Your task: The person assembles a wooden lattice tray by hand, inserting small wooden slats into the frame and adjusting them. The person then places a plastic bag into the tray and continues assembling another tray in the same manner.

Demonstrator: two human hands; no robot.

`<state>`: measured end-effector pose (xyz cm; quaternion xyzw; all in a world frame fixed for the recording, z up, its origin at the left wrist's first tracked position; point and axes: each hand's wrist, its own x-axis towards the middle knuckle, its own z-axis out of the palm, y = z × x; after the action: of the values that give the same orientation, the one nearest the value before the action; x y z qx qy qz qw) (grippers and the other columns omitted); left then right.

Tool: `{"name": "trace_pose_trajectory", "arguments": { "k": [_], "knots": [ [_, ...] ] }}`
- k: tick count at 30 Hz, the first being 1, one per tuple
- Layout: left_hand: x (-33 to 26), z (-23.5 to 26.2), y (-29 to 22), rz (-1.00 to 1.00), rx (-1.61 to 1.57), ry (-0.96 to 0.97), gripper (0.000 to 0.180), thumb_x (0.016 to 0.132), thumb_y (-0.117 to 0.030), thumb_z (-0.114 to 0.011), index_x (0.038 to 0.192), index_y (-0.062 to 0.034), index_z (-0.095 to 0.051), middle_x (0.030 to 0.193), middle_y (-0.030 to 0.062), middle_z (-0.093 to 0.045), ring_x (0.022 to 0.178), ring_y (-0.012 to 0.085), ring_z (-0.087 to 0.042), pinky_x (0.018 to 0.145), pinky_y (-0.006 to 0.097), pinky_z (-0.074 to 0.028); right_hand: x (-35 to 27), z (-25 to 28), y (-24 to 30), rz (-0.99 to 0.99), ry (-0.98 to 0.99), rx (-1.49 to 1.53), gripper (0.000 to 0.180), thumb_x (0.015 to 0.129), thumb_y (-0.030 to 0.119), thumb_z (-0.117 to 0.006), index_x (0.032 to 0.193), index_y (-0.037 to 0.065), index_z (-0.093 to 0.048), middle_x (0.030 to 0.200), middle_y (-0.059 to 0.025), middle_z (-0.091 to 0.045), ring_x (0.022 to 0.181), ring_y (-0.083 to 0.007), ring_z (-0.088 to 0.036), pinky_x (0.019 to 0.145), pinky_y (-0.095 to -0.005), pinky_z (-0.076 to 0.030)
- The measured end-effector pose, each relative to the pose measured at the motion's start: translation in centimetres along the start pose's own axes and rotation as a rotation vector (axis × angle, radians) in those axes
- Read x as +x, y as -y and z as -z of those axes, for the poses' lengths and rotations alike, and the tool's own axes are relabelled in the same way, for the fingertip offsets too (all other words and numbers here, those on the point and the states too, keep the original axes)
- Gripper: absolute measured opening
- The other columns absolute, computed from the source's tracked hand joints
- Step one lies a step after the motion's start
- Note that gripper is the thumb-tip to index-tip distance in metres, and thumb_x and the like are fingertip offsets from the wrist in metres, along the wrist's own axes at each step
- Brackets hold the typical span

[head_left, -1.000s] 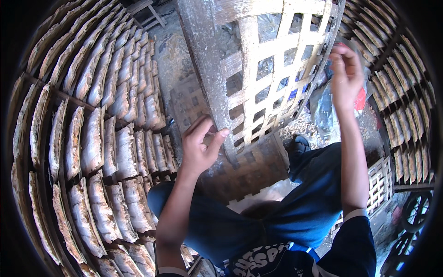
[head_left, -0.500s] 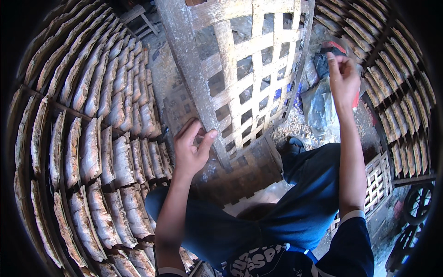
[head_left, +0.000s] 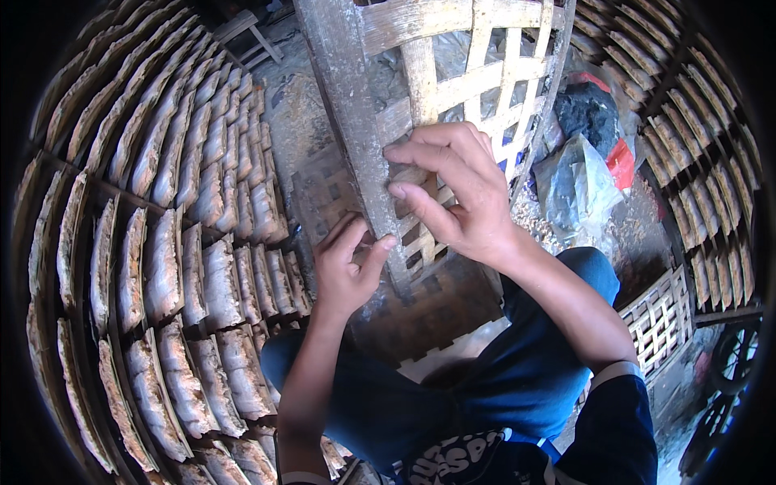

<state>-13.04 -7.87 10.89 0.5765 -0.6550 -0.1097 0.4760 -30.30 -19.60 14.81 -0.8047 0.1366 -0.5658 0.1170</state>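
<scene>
A woven bamboo rack (head_left: 343, 89) with a grey, worn wooden side bar stands tilted in front of me, its lattice facing right. My left hand (head_left: 343, 271) is closed around the lower part of the side bar, the thumb on the near face; some fingertips are hidden behind it. My right hand (head_left: 473, 194) reaches across the lattice just above. Its thumb and fingers are apart, with the tips close to the bar's inner edge. Whether those tips touch the bar I cannot tell. Nothing shows between them.
Stacked rows of pale, rough-edged slabs (head_left: 166, 259) stand close on the left. Similar rows (head_left: 711, 190) line the right. Plastic bags (head_left: 578, 182) lie on the littered floor beyond the rack. Another lattice panel (head_left: 659, 323) is by my right knee. A wooden stool (head_left: 246, 36) stands at the far left.
My right hand has come from the far right, over the bags, leftward to the rack's side bar. The rack and my left hand have shifted slightly right in view.
</scene>
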Motion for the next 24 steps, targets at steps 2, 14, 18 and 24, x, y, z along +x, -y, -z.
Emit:
{"name": "trace_pose_trajectory", "arguments": {
  "k": [2,14,18,24],
  "knots": [
    [0.1,0.1,0.2,-0.032,-0.007,-0.010,0.019,0.087,-0.011,-0.075,0.100,0.0003,-0.066,0.088,0.0127,-0.065,0.074,0.0264,-0.067,0.067,0.036,-0.052,0.2,-0.7,0.0,-0.002,-0.054,0.027,0.029,0.080,0.016,-0.081,0.107,0.009,-0.072,0.104,-0.0065,-0.064,0.092,-0.0247,-0.059,0.079,-0.0348,-0.042],
    [-0.2,0.5,0.6,-0.033,0.010,0.020,0.021,0.088,-0.012,-0.075,0.101,0.0013,-0.066,0.088,0.0139,-0.065,0.075,0.0286,-0.066,0.068,0.037,-0.052,0.5,-1.3,-0.2,0.004,-0.025,0.026,0.024,0.079,0.016,-0.082,0.100,0.010,-0.073,0.096,-0.0028,-0.064,0.088,-0.0231,-0.055,0.077,-0.0347,-0.040],
    [-0.4,0.7,0.3,-0.030,0.010,0.020,0.022,0.088,-0.010,-0.076,0.103,0.0019,-0.066,0.089,0.0140,-0.066,0.075,0.0282,-0.066,0.069,0.037,-0.052,0.3,-1.2,-0.4,0.042,0.006,0.050,0.019,0.080,0.018,-0.081,0.096,0.013,-0.073,0.096,-0.0011,-0.063,0.090,-0.0229,-0.054,0.077,-0.0349,-0.039],
    [-0.5,0.7,0.1,0.014,-0.001,0.036,0.022,0.087,-0.008,-0.076,0.104,0.0021,-0.066,0.089,0.0137,-0.066,0.074,0.0259,-0.067,0.068,0.036,-0.053,-0.8,-0.6,-0.4,0.106,0.133,-0.089,0.014,0.083,0.022,-0.078,0.094,0.016,-0.071,0.097,0.0006,-0.060,0.095,-0.0228,-0.054,0.083,-0.0364,-0.037]
  ]
}}
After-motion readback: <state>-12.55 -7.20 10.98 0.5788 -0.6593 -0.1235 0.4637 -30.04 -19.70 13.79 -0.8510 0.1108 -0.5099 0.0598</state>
